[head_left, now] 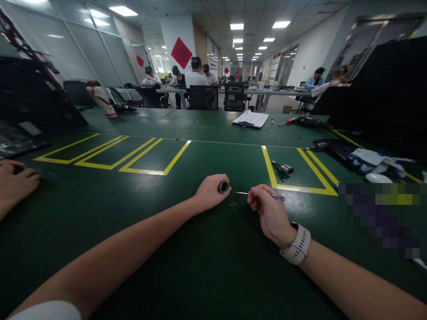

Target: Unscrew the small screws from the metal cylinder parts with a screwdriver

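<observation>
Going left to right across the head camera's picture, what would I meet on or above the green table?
Another person's hand, white bottle-shaped object, left hand holding a metal cylinder, small rings, right hand holding a slim tool, blue-and-white gloves.

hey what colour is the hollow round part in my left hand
The hollow round part has a grey rim and dark inside, as the head view shows.

One held cylinder [223, 187], one held tool [279, 197]

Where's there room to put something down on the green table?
There's bare tabletop inside the three left yellow outlines, and between them and the right outline, which holds a metal socket. It's crowded farther right, around the work gloves.
</observation>
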`<state>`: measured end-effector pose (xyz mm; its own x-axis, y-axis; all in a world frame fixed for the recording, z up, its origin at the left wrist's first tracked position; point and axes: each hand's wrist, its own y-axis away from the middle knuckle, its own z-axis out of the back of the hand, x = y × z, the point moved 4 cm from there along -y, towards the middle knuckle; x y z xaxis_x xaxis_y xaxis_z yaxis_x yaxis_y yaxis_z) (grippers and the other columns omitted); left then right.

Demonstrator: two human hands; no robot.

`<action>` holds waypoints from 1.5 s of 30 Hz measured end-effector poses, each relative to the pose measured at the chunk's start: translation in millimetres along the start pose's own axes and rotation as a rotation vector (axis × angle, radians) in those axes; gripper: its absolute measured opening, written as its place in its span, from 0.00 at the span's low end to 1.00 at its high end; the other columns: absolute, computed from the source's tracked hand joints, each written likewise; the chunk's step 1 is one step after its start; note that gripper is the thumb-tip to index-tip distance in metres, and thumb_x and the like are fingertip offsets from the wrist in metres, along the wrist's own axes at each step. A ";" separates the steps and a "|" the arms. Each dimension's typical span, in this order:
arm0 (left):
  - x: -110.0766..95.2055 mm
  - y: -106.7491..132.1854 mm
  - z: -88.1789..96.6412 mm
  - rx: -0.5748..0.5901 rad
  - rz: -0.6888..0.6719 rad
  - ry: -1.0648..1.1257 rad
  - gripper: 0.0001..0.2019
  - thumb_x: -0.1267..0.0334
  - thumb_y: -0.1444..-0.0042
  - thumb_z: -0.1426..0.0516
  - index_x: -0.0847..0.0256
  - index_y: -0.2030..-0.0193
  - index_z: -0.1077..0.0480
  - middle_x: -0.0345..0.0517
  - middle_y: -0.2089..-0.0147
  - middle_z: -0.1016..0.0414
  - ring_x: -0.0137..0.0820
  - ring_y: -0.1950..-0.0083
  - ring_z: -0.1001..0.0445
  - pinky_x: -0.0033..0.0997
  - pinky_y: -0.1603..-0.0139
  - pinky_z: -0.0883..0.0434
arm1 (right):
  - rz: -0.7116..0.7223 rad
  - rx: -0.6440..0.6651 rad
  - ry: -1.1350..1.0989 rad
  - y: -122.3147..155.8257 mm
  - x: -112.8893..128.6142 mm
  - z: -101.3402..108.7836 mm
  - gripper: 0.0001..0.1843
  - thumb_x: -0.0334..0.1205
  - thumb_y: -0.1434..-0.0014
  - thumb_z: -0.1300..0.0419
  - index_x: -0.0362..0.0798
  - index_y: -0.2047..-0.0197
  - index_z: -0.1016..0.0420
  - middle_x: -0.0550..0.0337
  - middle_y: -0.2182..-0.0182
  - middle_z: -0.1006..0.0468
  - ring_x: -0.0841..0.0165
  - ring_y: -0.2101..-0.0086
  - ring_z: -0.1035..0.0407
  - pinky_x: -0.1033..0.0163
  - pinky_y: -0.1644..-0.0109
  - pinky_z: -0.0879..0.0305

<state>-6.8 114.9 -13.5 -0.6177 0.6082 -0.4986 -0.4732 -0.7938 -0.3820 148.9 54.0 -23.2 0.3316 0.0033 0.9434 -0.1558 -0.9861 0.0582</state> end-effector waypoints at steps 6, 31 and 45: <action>-6.3 0.5 3.5 0.028 -0.080 0.007 0.06 0.64 0.52 0.42 0.62 0.71 0.36 0.38 0.72 0.35 0.27 0.70 0.35 0.27 0.71 0.38 | -0.029 -0.013 -0.055 -1.0 0.0 0.2 0.07 0.38 0.53 0.37 0.47 0.79 0.29 0.64 0.82 0.29 0.73 0.79 0.40 0.65 0.75 0.46; -15.3 17.7 28.8 -0.338 0.017 -0.169 0.15 0.50 0.47 0.44 0.62 0.69 0.36 0.43 0.67 0.33 0.31 0.65 0.33 0.31 0.64 0.35 | 0.375 0.485 0.724 12.0 -2.2 -25.5 0.14 0.42 0.41 0.44 0.52 0.52 0.29 0.54 0.57 0.24 0.59 0.56 0.30 0.47 0.48 0.40; -17.3 67.3 67.9 -0.294 0.560 0.219 0.12 0.58 0.55 0.38 0.63 0.67 0.33 0.40 0.71 0.32 0.29 0.69 0.33 0.28 0.69 0.35 | 0.578 1.376 1.094 133.3 21.5 -19.2 0.20 0.43 0.36 0.50 0.42 0.45 0.34 0.50 0.37 0.42 0.65 0.37 0.51 0.60 0.33 0.57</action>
<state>-70.6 50.9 22.2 -0.5639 0.1152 -0.8178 0.0916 -0.9754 -0.2005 117.4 -74.3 11.1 -0.2449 -0.8025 0.5440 0.9443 -0.3247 -0.0540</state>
